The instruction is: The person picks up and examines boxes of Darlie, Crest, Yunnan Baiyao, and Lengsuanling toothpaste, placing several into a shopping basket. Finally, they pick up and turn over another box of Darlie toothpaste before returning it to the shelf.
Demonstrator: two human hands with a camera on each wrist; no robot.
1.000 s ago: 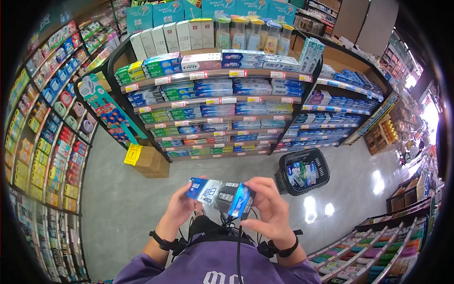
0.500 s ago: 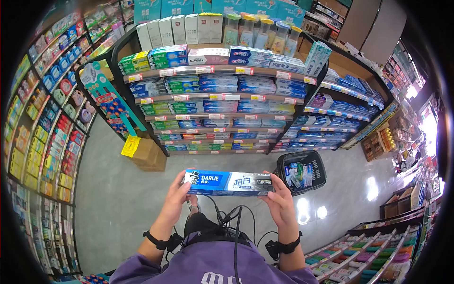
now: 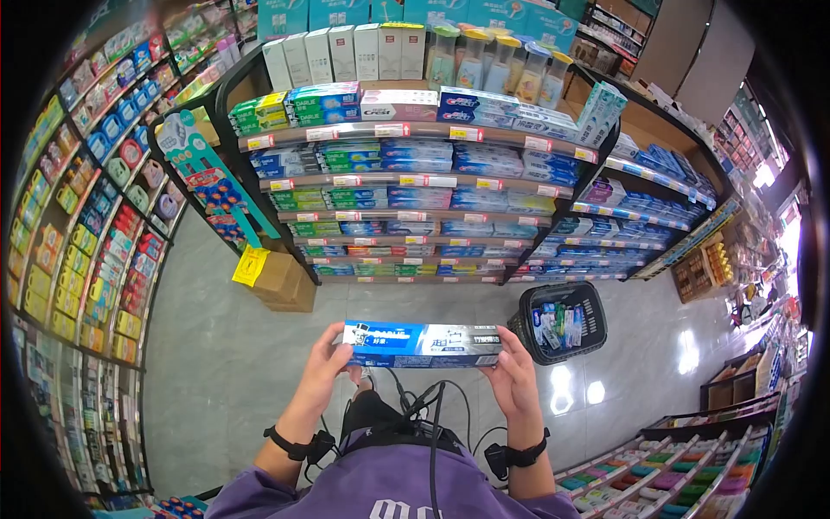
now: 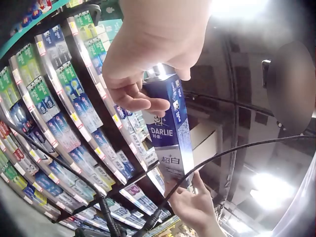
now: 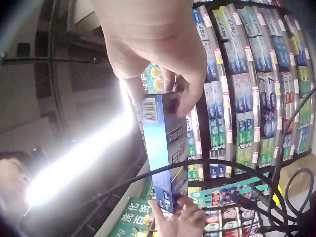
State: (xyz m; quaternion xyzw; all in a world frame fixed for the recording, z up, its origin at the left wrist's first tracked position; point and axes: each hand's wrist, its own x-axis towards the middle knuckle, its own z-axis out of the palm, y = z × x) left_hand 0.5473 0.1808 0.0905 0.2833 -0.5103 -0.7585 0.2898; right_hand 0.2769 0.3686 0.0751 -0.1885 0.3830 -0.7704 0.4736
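Nearest is the person's purple shirt (image 3: 389, 484) with white lettering on it. Dark straps (image 3: 292, 448) circle both wrists, and black cables (image 3: 430, 406) loop down in front of the body. Just beyond, the left hand (image 3: 324, 356) and right hand (image 3: 513, 370) are apart from each other, each clamped on one end of the same long blue-and-silver DARLIE box (image 3: 422, 344). The box lies crosswise in the air between them, its printed front turned up toward the head view; the left hand has the blue end, the right hand the silver and dark end.

Farther out, on the grey floor (image 3: 216, 372), a black basket (image 3: 596, 341) stands to the right, near the right hand in the head view, holding several small packages (image 3: 558, 326). To the left stands a brown carton (image 3: 290, 281) with a yellow sheet (image 3: 250, 265) on it, beside a teal display stand (image 3: 207, 177).

Beyond these, a curved shelf unit (image 3: 415, 130) carries rows of boxed goods in green, blue and white. On its top, farthest, white upright boxes (image 3: 341, 54) stand left of clear containers with coloured lids (image 3: 497, 67), with teal boxes (image 3: 341, 14) behind.
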